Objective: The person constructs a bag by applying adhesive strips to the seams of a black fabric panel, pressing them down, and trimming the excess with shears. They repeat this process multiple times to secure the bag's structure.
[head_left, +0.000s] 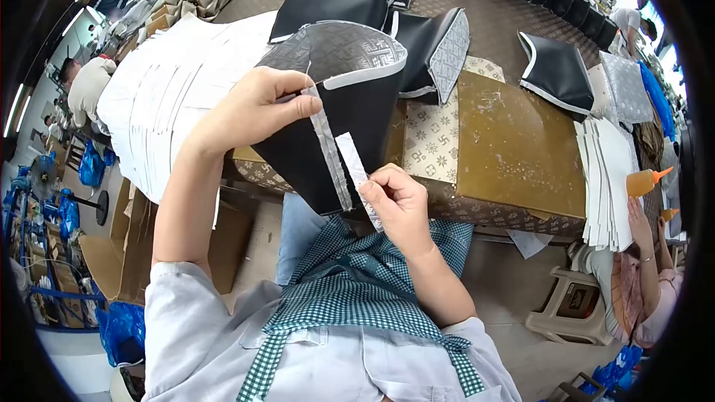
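A black leather-like pouch [345, 117] stands in front of me with its mouth up. Its grey patterned lining [346, 52] and a white band along the rim show. My left hand [272, 104] pinches the top corner of its side seam between thumb and fingers. From that grip a pale glossy strip [328, 150] runs down the seam. Closed on a narrow white strip [351, 158], my right hand [398, 199] is just right of the seam. The strip's upper end is free, and part of it continues below my fingers.
Behind are more black pouches [331, 9]; another [557, 73] lies right. White sheets [179, 89] cover the table's left, with a brown board [521, 145] to the right. Beside a white stack [605, 179], another person's hand [637, 225] holds an orange-tipped glue bottle [646, 182].
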`<move>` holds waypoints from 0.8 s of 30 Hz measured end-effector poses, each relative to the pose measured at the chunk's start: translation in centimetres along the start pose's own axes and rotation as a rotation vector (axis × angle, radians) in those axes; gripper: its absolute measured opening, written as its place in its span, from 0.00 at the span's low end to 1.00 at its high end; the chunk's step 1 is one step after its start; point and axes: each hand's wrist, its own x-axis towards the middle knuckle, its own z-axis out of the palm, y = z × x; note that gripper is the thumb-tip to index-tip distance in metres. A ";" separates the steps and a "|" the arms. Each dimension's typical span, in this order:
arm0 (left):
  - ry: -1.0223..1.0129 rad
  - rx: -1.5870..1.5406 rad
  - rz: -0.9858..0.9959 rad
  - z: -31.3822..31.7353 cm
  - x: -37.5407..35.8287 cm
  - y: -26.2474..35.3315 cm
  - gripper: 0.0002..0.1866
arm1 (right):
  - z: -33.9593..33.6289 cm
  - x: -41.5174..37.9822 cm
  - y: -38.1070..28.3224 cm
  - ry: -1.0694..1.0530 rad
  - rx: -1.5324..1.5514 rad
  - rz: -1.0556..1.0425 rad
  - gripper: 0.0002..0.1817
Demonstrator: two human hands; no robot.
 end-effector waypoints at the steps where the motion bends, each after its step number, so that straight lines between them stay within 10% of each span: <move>1: 0.004 -0.029 0.023 0.1 -0.1 -0.1 0.15 | 0.4 0.0 0.2 -0.009 -0.005 0.008 0.07; 24: -0.146 0.187 0.084 0.0 0.9 0.9 0.22 | 2.5 1.1 0.4 0.025 -0.086 0.157 0.11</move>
